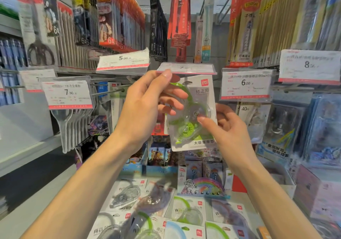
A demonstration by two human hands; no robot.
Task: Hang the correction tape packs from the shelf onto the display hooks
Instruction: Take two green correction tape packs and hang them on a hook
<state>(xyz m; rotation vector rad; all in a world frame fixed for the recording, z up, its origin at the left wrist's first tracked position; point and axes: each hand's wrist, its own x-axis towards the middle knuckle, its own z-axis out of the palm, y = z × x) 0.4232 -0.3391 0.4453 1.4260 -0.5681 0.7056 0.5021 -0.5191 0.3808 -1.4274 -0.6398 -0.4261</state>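
Green correction tape pack [191, 113] at frame centre, held up by both hands just under a clear price tag holder [186, 68]. Left hand [145, 106]: thumb up against the holder's front edge, fingers curled around the pack's upper left edge. Right hand [227, 126]: thumb pressed on the blister front, fingers behind the right edge. Can't tell if the pack is on a hook. Shelf [36, 211] along the bottom of the frame: at least seven more packs [188, 211] lying flat, some blurred. Five other price tags [246, 85] visible across the middle.
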